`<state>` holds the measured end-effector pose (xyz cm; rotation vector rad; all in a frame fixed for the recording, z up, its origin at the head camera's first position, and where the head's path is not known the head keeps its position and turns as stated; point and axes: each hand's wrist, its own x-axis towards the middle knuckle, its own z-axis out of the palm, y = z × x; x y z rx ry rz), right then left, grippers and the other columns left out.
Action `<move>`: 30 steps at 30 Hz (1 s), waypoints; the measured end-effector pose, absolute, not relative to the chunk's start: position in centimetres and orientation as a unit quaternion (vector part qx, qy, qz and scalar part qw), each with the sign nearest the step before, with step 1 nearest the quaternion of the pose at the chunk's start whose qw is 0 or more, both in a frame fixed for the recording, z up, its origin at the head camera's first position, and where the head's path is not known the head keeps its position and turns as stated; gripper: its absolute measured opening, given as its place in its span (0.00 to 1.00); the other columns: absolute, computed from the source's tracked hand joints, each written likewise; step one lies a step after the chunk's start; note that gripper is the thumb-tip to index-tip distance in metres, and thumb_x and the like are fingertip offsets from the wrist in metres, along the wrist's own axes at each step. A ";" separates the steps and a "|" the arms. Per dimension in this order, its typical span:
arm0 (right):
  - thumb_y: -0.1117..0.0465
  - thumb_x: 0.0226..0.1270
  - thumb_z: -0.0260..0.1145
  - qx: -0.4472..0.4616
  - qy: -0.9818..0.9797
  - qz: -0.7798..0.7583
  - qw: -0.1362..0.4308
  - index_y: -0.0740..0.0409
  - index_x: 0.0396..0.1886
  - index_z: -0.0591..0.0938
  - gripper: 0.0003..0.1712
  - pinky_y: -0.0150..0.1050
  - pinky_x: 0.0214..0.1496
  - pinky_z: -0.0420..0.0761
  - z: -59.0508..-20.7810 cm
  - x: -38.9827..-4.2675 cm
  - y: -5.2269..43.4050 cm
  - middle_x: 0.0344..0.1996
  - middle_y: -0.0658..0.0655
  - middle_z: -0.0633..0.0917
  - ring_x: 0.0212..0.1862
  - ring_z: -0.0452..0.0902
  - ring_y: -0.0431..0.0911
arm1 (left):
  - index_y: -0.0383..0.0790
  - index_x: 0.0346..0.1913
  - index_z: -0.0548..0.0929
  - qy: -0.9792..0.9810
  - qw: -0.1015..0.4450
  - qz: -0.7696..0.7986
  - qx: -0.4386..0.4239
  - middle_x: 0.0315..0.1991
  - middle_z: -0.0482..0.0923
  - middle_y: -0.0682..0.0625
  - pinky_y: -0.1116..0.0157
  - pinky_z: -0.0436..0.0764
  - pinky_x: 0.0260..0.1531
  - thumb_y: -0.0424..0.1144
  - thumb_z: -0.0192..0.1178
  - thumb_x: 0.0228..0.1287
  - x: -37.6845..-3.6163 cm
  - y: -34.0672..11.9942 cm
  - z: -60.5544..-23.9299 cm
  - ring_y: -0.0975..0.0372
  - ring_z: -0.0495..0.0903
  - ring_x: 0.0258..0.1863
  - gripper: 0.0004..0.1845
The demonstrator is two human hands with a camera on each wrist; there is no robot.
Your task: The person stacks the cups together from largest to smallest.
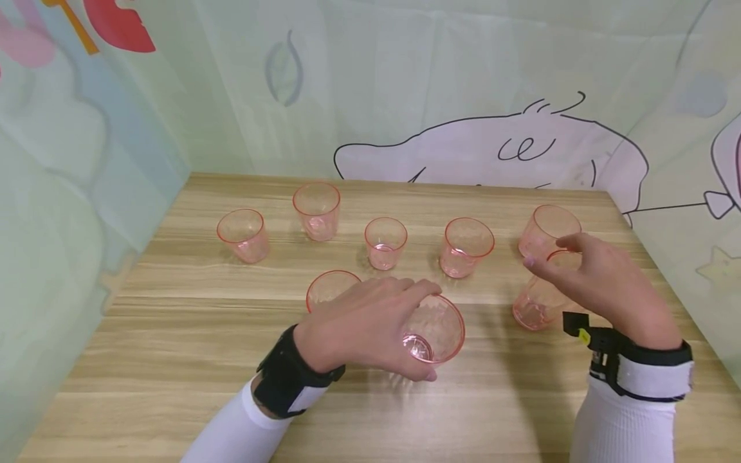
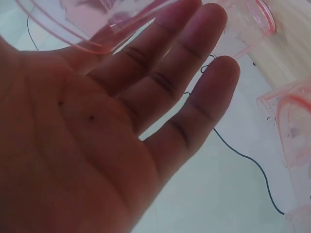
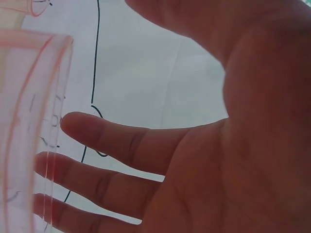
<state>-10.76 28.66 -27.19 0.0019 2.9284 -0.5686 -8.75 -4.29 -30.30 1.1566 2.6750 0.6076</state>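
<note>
Pink clear plastic cups stand on a wooden surface [image 1: 173, 360]. The left hand [image 1: 361, 328] curls its grip around one tilted cup [image 1: 435, 331] near the front centre. Further right, the right hand [image 1: 602, 283] hovers with relaxed, empty fingers just above another cup [image 1: 535, 307]

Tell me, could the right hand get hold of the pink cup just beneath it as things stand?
Probably yes. The right hand hovers open right over the near-right pink cup, fingers spread, holding nothing. Nothing lies between them; another cup stands close behind but looks clear of the way.
</note>
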 end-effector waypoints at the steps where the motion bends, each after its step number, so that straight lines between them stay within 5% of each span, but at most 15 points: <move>1: 0.24 0.65 0.55 0.000 0.979 -0.189 0.081 0.67 0.70 0.68 0.55 0.64 0.49 0.74 -27.2 -10.8 28.7 0.59 0.76 0.77 0.57 0.73 0.67 | 0.46 0.67 0.73 0.894 0.083 0.208 0.388 0.43 0.82 0.56 0.66 0.78 0.36 0.67 0.72 0.41 -8.8 -4.3 -30.3 0.68 0.77 0.37 0.49; 19: 0.25 0.66 0.56 0.002 0.978 -0.181 0.104 0.69 0.72 0.66 0.56 0.67 0.53 0.71 -27.5 -10.9 29.7 0.64 0.76 0.72 0.63 0.68 0.71 | 0.46 0.66 0.73 0.895 0.067 0.219 0.383 0.42 0.82 0.55 0.64 0.80 0.37 0.65 0.73 0.43 -9.1 -4.1 -30.8 0.66 0.78 0.38 0.47; 30: 0.24 0.57 0.65 0.007 0.978 -0.170 0.121 0.70 0.73 0.64 0.62 0.68 0.52 0.72 -27.5 -11.1 29.8 0.62 0.78 0.74 0.61 0.69 0.72 | 0.48 0.64 0.74 0.897 0.055 0.224 0.378 0.39 0.80 0.56 0.65 0.79 0.34 0.64 0.72 0.44 -9.5 -4.0 -31.0 0.67 0.76 0.35 0.43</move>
